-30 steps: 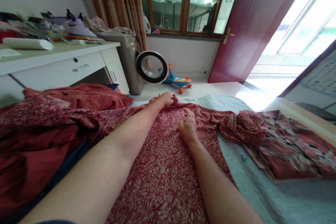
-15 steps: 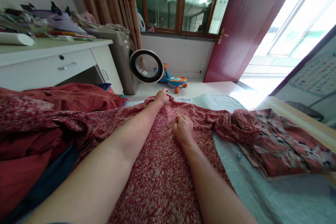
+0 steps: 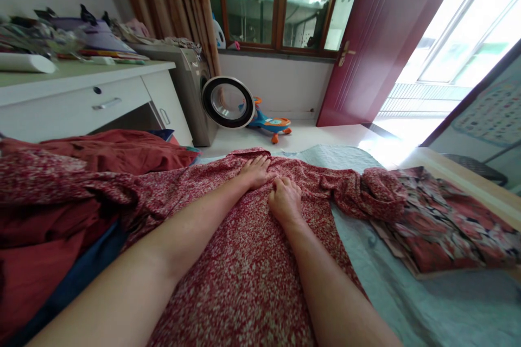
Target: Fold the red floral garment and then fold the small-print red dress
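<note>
L hand (image 3: 256,172) is lying flat just below the collar (image 3: 249,153) now, palm down, fingers out straight, instead of bunching at the collar edge like a sec ago; its grip is looking released. R hand (image 3: 286,199) is staying abt where it was, fingers curling onto the cloth right beside L hand; can't tell if that grip is pinching any fabric. The red speckled shirt (image 3: 244,260) is lying spread out under both hands, resting partly on the pale blue cover (image 3: 378,282), one sleeve (image 3: 350,192) bunching up against the folded floral garment (image 3: 451,217), the other stretching across the dark red clothes (image 3: 122,149). So the collar is showing w/ no fingers on it, and the work is prob shifting from handling that edge to pressing the cloth below flat, IMO. Creases are still running btwn R hand and the sleeve.
</note>
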`<state>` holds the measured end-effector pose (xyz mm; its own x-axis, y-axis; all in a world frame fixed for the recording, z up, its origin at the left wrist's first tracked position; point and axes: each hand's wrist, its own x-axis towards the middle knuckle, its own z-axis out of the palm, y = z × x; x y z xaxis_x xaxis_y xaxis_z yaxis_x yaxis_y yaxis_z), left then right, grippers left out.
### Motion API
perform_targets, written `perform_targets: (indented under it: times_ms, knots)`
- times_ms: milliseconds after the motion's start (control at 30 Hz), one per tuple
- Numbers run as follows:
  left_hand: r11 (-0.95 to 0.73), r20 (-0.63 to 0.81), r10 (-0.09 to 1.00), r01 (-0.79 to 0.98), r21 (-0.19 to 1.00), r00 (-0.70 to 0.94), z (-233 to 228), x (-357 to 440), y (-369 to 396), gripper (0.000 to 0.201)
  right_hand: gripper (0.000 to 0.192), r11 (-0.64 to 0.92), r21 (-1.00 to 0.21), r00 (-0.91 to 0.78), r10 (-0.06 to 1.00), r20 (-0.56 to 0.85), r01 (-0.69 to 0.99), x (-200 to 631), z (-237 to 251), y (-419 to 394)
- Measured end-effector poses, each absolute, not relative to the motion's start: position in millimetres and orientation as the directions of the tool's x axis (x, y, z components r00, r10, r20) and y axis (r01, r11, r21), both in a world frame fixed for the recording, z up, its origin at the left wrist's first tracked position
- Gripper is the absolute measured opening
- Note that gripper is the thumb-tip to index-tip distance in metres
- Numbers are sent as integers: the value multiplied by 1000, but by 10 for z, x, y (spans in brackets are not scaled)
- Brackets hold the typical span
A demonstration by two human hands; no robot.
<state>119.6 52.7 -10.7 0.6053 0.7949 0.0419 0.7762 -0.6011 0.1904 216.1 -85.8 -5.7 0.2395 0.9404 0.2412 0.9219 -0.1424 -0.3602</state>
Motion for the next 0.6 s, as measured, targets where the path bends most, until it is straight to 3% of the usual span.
perform_targets:
  times_ms: [133,300,400,500,600]
  knots:
    - [-615,-14,778,765,188,628,-96,1177,502,70,31,-134,-367,237,938,252,921,2164,-61,-859]
    - [-666,289,737,729,157,611,-25,965,471,43,27,-122,-354,216,946,240,927,2169,-54,-850]
    - [-591,399,760,801,97,513,-28,629,358,38,28,-139,-344,224,949,221,929,2167,-57,-853]
    - [-478,336,836,877,56,434,-79,188,275,43,35,-163,-336,242,947,209,928,2168,-77,-861]
    - [-403,131,910,913,65,393,-132,-178,277,56,44,-170,-325,241,951,192,930,2177,-102,-858]
